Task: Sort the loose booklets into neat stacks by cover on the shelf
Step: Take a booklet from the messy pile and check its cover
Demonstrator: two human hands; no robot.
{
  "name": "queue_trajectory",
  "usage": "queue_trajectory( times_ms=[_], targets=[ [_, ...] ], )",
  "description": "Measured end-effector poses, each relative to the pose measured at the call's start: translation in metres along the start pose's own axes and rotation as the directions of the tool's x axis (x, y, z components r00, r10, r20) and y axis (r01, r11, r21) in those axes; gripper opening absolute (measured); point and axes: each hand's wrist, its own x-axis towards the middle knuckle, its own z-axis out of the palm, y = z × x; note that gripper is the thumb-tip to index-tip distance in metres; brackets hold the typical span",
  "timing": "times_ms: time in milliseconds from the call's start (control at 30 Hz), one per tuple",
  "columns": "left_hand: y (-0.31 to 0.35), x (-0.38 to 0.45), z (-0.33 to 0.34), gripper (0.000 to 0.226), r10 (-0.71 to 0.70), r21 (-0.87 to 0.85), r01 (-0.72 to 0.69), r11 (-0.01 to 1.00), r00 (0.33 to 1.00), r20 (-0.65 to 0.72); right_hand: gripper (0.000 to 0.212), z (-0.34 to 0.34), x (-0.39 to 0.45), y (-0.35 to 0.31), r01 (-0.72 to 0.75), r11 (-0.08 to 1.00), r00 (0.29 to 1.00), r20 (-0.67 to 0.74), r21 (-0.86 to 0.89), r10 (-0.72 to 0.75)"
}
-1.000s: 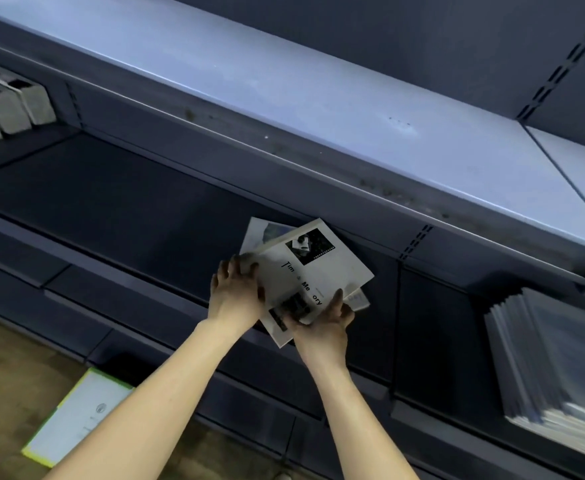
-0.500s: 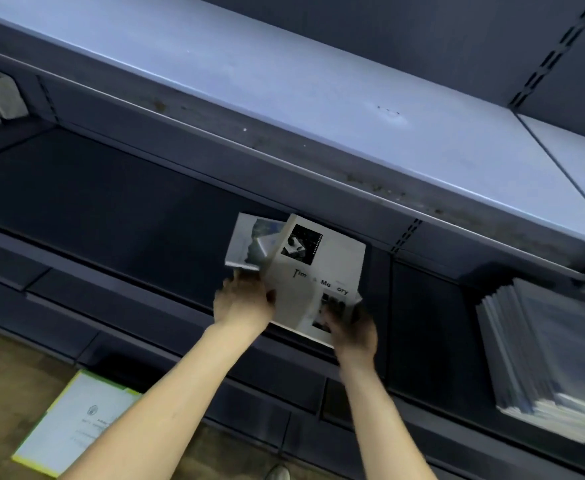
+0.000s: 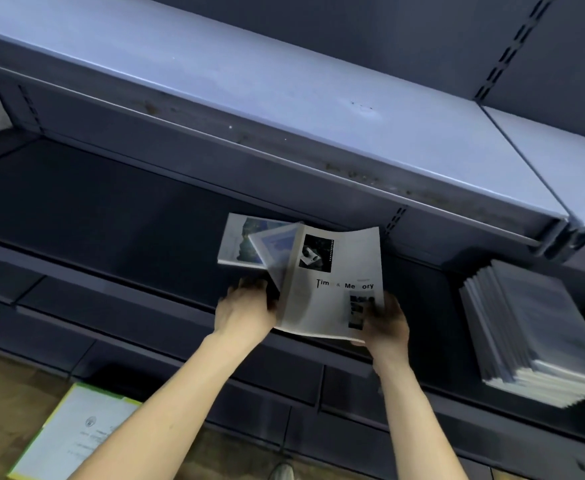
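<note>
We are gripping the white booklet [image 3: 332,289] by its near edge, left hand [image 3: 246,315] at 9 o'clock, right hand [image 3: 386,323] at 5 o'clock, long axis toward 12, overlapping the photo-cover booklet [image 3: 239,242] on the shelf [image 3: 111,216].

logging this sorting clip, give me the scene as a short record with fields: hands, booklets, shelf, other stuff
left hand: left hand grips the left edge of the loose booklets
right hand: right hand holds the lower right corner of the Time & Memory booklet
booklets: Time & Memory booklet on top; blue-photo booklet fanned out behind it to the left
shelf: dark middle shelf, booklets held over it
sorted stack: neat booklet stack at the right of the shelf
floor: green-edged booklet lying on the wooden floor
</note>
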Motion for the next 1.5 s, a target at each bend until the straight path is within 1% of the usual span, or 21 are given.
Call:
queue_trajectory(
  times_ms=[67, 200, 300, 467, 533, 600, 667, 733, 767, 833, 900, 1100, 1300, 1500],
  targets=[
    [0.005, -0.002, 0.002, 0.036, 0.036, -0.013, -0.037, 0.999, 0.999, -0.015, 0.03, -0.008, -0.005, 0.006, -0.004, 0.996, 0.999, -0.041, 0.09, 0.007],
    [0.018, -0.007, 0.002, 0.04, 0.101, 0.008, -0.101, 0.995, 0.995, -0.022, 0.026, -0.03, -0.011, 0.013, -0.043, 0.98, 0.991, -0.119, 0.192, 0.067],
    [0.032, -0.009, 0.0, 0.041, 0.153, 0.038, -0.152, 0.988, 0.988, -0.026, 0.034, -0.051, -0.016, 0.014, -0.036, 0.964, 0.983, -0.165, 0.264, 0.082],
    [0.056, -0.009, 0.002, 0.047, 0.228, 0.085, -0.224, 0.971, 0.973, -0.044, 0.037, -0.089, -0.019, 0.017, -0.01, 0.947, 0.973, -0.214, 0.32, 0.082],
    [0.067, -0.011, 0.002, 0.047, 0.267, 0.1, -0.262, 0.96, 0.963, -0.033, 0.038, -0.1, -0.022, 0.02, -0.022, 0.936, 0.968, -0.225, 0.352, 0.108],
    [0.081, -0.014, 0.006, 0.047, 0.317, 0.115, -0.313, 0.943, 0.948, -0.02, 0.037, -0.114, -0.025, 0.024, -0.001, 0.925, 0.963, -0.249, 0.381, 0.103],
    [0.096, -0.02, 0.009, 0.047, 0.349, 0.108, -0.345, 0.932, 0.937, -0.022, 0.03, -0.129, -0.029, 0.028, 0.013, 0.924, 0.956, -0.276, 0.383, 0.101],
    [0.115, -0.029, 0.011, 0.046, 0.385, 0.114, -0.382, 0.917, 0.923, -0.01, 0.016, -0.147, -0.037, 0.03, 0.042, 0.93, 0.947, -0.312, 0.366, 0.08],
    [0.131, -0.036, 0.013, 0.046, 0.417, 0.129, -0.413, 0.901, 0.909, -0.001, 0.015, -0.163, -0.041, 0.034, 0.051, 0.926, 0.939, -0.334, 0.375, 0.083],
    [0.143, -0.042, 0.013, 0.048, 0.451, 0.136, -0.447, 0.884, 0.892, 0.0, 0.025, -0.175, -0.045, 0.037, 0.068, 0.928, 0.933, -0.352, 0.367, 0.071],
    [0.161, -0.052, 0.015, 0.05, 0.489, 0.136, -0.483, 0.865, 0.872, -0.011, 0.028, -0.194, -0.049, 0.045, 0.075, 0.929, 0.924, -0.375, 0.361, 0.072],
    [0.24, -0.109, 0.037, 0.052, 0.523, 0.144, -0.519, 0.843, 0.852, 0.009, 0.023, -0.281, -0.075, 0.082, 0.063, 0.905, 0.891, -0.432, 0.422, 0.14],
    [0.305, -0.162, 0.074, 0.046, 0.621, 0.2, -0.603, 0.772, 0.783, -0.033, 0.023, -0.36, -0.1, 0.12, 0.052, 0.892, 0.866, -0.465, 0.449, 0.184],
    [0.36, -0.205, 0.11, 0.047, 0.648, 0.203, -0.632, 0.748, 0.761, -0.017, 0.022, -0.424, -0.11, 0.156, 0.064, 0.884, 0.86, -0.475, 0.463, 0.187]
  ],
)
